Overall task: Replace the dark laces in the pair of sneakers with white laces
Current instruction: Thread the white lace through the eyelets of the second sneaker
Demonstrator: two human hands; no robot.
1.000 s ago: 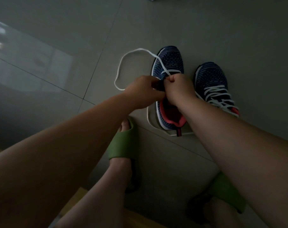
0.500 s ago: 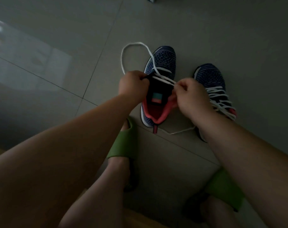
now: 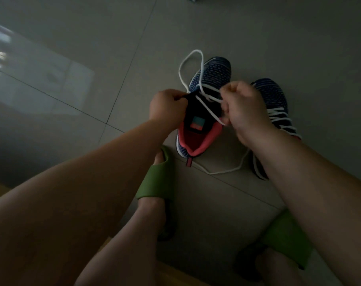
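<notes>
The left sneaker [image 3: 206, 104] lies on the tiled floor [image 3: 113, 58], its pink-lined collar facing the person. The left hand [image 3: 167, 108] pinches its dark tongue [image 3: 198, 114]; the right hand [image 3: 245, 110] is clenched on the white lace [image 3: 208, 104], which loops past the toe and trails behind the heel. Just beside it stands the second sneaker [image 3: 276, 104], already white-laced, partly hidden by the right forearm. The tongue's coloured label [image 3: 197, 124] is unreadable. Nearer the person are two green slides [image 3: 156, 178].

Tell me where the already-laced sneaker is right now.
In the head view, the laced sneaker stands on the floor at right, beside the sneaker being laced, partly hidden behind the right hand.
</notes>
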